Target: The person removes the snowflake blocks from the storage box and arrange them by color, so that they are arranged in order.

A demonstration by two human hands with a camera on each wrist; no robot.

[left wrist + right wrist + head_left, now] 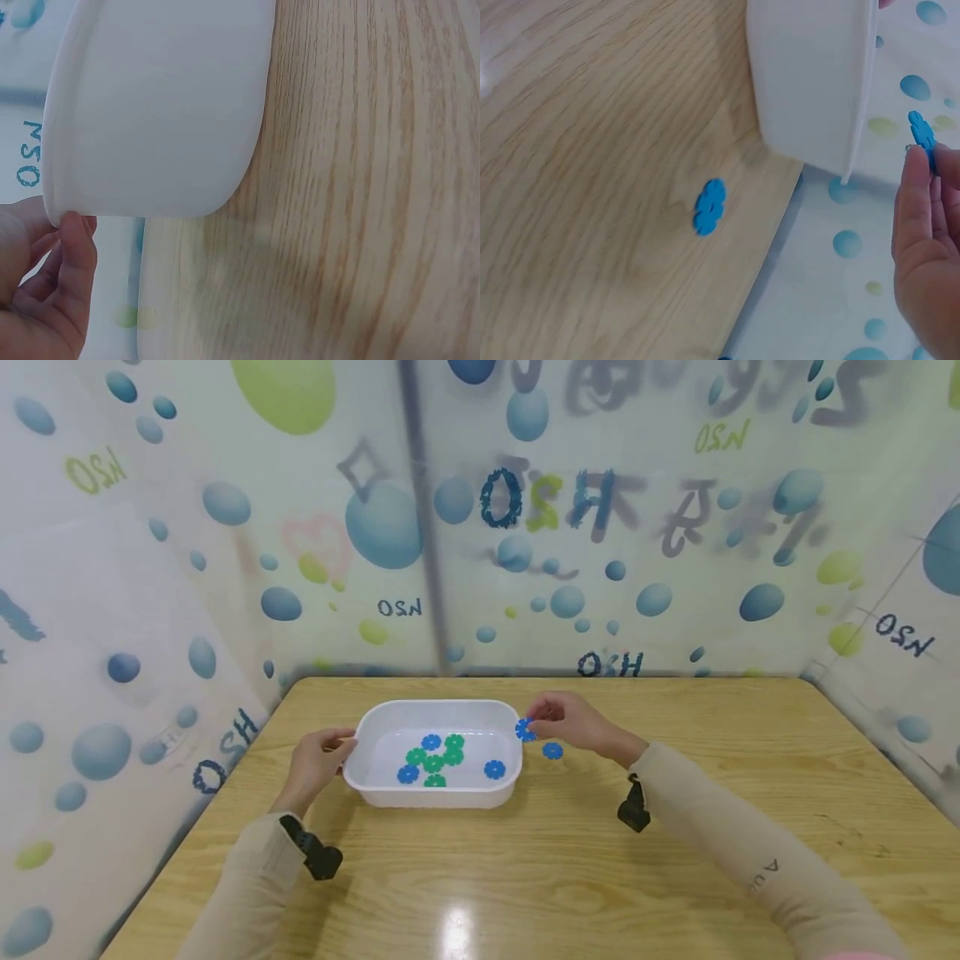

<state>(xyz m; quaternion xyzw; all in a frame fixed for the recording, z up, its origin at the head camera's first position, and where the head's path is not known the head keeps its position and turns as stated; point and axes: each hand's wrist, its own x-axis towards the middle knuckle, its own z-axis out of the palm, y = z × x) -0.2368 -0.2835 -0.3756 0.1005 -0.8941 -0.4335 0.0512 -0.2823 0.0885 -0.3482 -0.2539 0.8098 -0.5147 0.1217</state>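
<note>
A white plastic tub (435, 798) stands on the wooden table, with several blue and green notched plastic discs, such as a green disc (433, 764) and a blue disc (495, 769), lying inside. My left hand (312, 764) holds the tub's left end; in the left wrist view its thumb and fingers (77, 251) pinch the rim. Beside the right end, my right hand (576, 723) pinches a blue notched disc (922, 135) between thumb and fingers, above the table. Another blue disc (709, 206) lies flat on the table, below that hand.
The wooden table (600, 877) reaches back to a curtain-like backdrop (660, 543) printed with bubbles and letters. Dark wrist straps with small black devices (324, 862) sit on both sleeves.
</note>
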